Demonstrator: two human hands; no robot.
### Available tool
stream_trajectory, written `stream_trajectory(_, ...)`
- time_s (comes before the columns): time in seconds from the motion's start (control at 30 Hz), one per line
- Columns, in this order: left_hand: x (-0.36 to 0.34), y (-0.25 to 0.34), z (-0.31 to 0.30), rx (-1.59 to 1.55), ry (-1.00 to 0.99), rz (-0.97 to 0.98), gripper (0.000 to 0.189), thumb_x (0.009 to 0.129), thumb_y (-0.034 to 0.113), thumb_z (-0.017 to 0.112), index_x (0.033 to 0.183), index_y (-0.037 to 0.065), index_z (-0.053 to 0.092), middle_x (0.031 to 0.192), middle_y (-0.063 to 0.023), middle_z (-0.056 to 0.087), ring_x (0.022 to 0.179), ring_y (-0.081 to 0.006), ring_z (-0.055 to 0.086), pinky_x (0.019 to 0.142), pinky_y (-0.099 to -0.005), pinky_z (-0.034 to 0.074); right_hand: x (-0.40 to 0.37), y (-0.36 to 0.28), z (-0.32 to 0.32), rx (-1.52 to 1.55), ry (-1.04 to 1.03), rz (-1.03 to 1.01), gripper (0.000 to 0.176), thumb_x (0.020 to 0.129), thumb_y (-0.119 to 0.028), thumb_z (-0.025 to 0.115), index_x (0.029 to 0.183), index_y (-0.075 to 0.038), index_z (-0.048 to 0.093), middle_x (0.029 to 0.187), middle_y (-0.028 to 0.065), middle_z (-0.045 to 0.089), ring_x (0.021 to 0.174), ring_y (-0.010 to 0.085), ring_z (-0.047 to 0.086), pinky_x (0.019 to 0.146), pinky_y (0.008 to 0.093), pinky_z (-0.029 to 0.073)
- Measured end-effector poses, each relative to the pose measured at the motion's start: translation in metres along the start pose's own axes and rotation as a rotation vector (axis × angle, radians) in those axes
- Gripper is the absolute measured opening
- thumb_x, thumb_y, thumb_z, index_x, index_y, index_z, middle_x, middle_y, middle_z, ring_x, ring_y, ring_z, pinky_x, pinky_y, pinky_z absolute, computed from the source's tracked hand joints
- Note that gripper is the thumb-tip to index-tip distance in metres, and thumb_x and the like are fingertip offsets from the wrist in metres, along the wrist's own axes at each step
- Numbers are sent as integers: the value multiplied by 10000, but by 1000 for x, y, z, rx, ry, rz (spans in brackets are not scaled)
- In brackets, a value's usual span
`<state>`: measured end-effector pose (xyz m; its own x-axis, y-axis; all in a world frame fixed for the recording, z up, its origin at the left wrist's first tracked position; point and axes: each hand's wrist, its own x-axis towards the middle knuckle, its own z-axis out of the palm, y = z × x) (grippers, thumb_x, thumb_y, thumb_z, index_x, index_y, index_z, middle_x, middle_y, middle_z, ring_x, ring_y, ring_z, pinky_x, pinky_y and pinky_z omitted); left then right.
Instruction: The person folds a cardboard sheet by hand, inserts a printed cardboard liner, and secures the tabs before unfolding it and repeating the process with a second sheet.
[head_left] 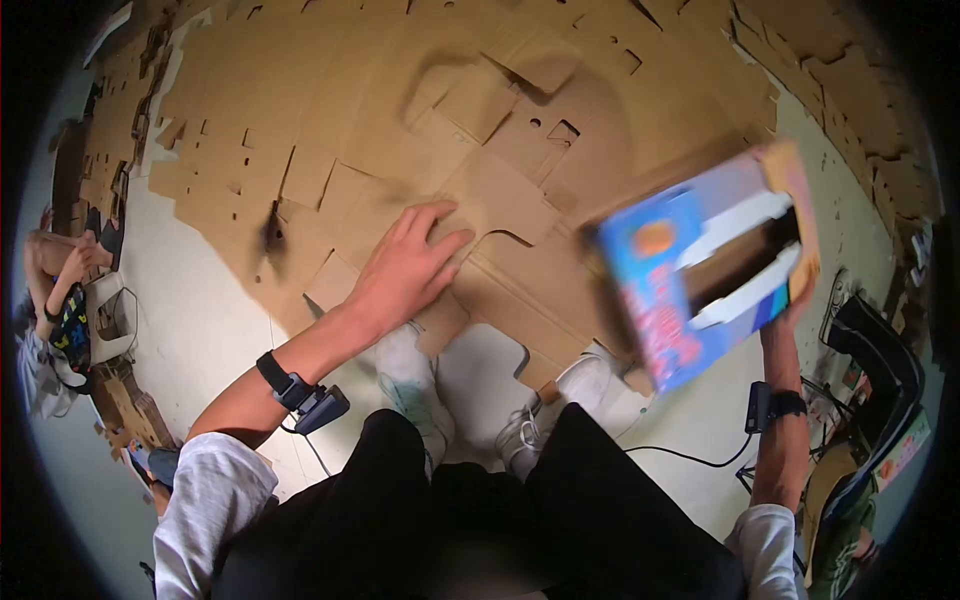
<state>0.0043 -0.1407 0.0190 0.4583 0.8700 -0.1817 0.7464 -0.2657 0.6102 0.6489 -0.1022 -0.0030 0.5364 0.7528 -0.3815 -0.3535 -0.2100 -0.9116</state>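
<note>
A colourful printed cardboard box (655, 235), blue, pink and purple, is tilted at the right, slightly blurred. Its upper face has an opening with torn white flaps along both sides. My right hand (797, 303) grips the box by its right edge, most of the fingers hidden behind it. Over to the left, my left hand (405, 260) is open, fingers apart and nothing in it, low over the flattened brown cardboard sheets (330, 110) that cover the floor before me. A strap with a small black device sits on each wrist.
My white shoes (600, 385) stand at the cardboard's near edge. A black cable (690, 457) runs towards the right wrist. At the far left a person (65, 300) sits near a pale chair (110, 320). More cardboard pieces (860, 100) lie at the upper right.
</note>
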Motion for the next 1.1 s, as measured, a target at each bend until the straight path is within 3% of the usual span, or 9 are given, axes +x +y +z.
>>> stream_trajectory(0.2,-9,-1,7,102,-35,112,563,925,143,781,1449,156,575,1584,-221,413,1438,-434,446,1198,-505,429,-44,6,-199,-159,647,289,405,1054,-418,584,1323,-116,600,1183,111,640,930,234,663,821,375,617)
stream_trajectory(0.27,-11,-3,7,119,-41,125,573,929,147,772,1463,157,566,1592,-225,405,1444,-436,439,1199,-507,427,-71,31,-232,-300,630,409,350,1061,-405,574,1263,-124,622,1088,104,643,844,210,639,770,358,611)
stream_trajectory(0.4,-6,-13,2,228,6,112,604,922,121,750,1492,153,551,1598,-229,404,1443,-435,440,1182,-511,442,-102,64,-166,-551,449,545,277,1077,-340,562,1126,-85,661,927,70,703,832,197,694,732,319,579)
stream_trajectory(0.57,24,-24,-31,458,182,-67,694,858,65,755,1510,138,530,1570,-225,459,1427,-433,470,1133,-520,486,-113,93,-75,-1112,-292,252,266,1049,-243,612,1023,17,662,867,112,739,760,205,733,687,349,587)
stream_trajectory(0.73,45,-56,-38,585,224,-142,803,813,45,771,1553,128,473,1572,-202,499,1371,-409,553,1026,-505,562,-106,85,-46,-1357,-78,189,202,1035,-215,629,1034,-16,663,804,121,723,686,183,704,654,340,566)
stream_trajectory(0.93,46,-37,-74,296,528,-87,752,868,-4,737,1573,128,510,1168,-223,749,939,-400,738,818,-454,612,-73,66,-14,-1325,7,-63,206,1030,-241,664,1044,-35,673,758,99,702,644,172,678,615,343,534)
stream_trajectory(0.97,46,-22,-80,211,561,-77,712,945,-49,688,1601,162,507,1189,-207,759,901,-393,749,806,-421,604,-70,64,1,-1295,-27,-97,240,1028,-265,684,1051,-26,673,743,77,682,646,168,671,614,337,527)
stream_trajectory(1.03,39,20,-87,63,523,30,716,921,-86,673,1585,138,529,1231,-229,746,902,-343,767,787,-411,610,-43,73,10,-1142,-87,-111,283,1027,-303,695,1026,-21,684,737,71,672,632,169,652,612,333,521)
stream_trajectory(1.1,22,48,-59,-38,385,306,800,782,-139,687,1549,48,561,1426,-192,680,1026,-290,757,837,-395,620,-34,68,34,-904,-84,-20,336,1028,-354,701,1005,-19,690,731,64,661,613,172,629,611,328,518)
